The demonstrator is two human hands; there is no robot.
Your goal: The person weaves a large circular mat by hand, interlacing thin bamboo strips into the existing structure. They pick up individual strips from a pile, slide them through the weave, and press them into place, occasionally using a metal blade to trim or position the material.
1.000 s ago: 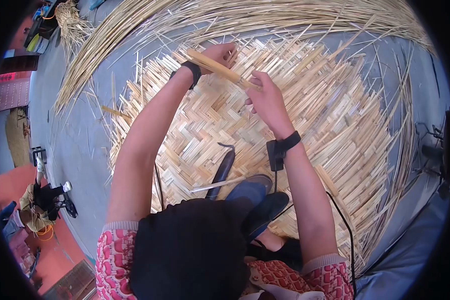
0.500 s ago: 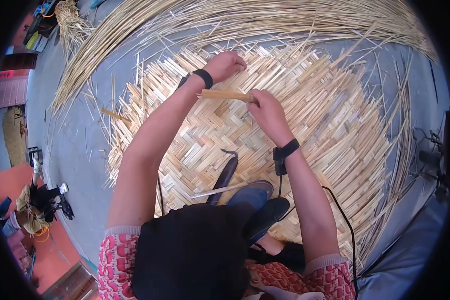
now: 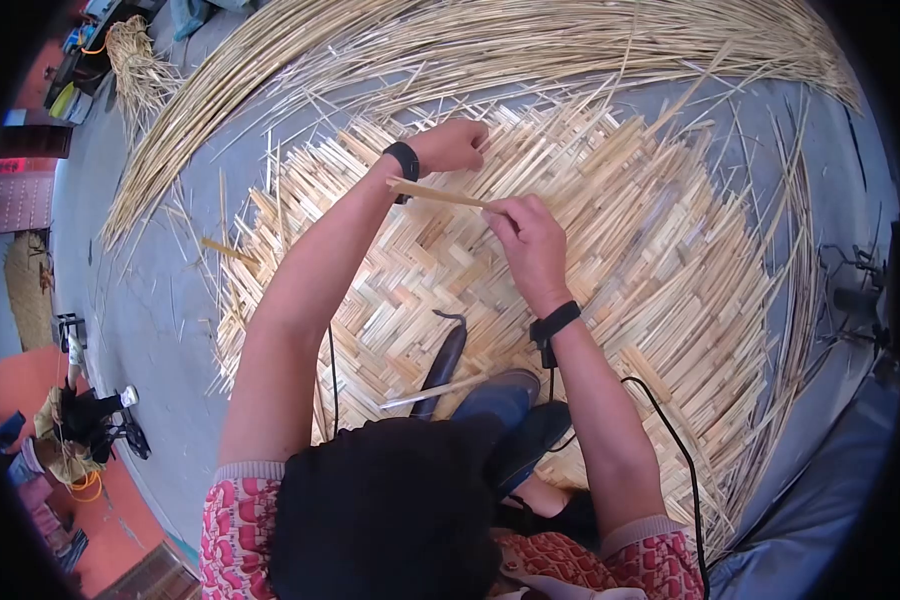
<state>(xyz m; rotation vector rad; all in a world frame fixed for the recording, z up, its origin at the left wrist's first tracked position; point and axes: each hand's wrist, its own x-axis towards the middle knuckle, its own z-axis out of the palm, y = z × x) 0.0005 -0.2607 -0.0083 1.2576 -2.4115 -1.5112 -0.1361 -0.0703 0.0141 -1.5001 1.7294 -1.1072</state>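
Observation:
A wide herringbone mat of pale split strips (image 3: 410,290) lies on the ground, its long loose ends spread around the woven middle. My left hand (image 3: 455,145) is over the upper part of the mat with its fingers curled together; what they pinch, if anything, is hidden. My right hand (image 3: 532,245), nearer to me, grips one end of a flat tan strip (image 3: 438,195). The strip's other end reaches left to beside my left wrist. A dark curved tool (image 3: 444,365) and a pale stick (image 3: 410,397) lie on the mat near my shoes.
My shoes (image 3: 505,400) press on the mat's near part. Long reeds (image 3: 490,50) arc across the far side, with a tied bundle (image 3: 135,60) at the upper left. A black cable (image 3: 675,435) hangs beside my right arm. Another person (image 3: 75,420) is at the left edge.
My right hand has turned and moved slightly towards me, and its strip now slopes and shows a narrower side. My left hand has shifted slightly, its fingers curled downwards.

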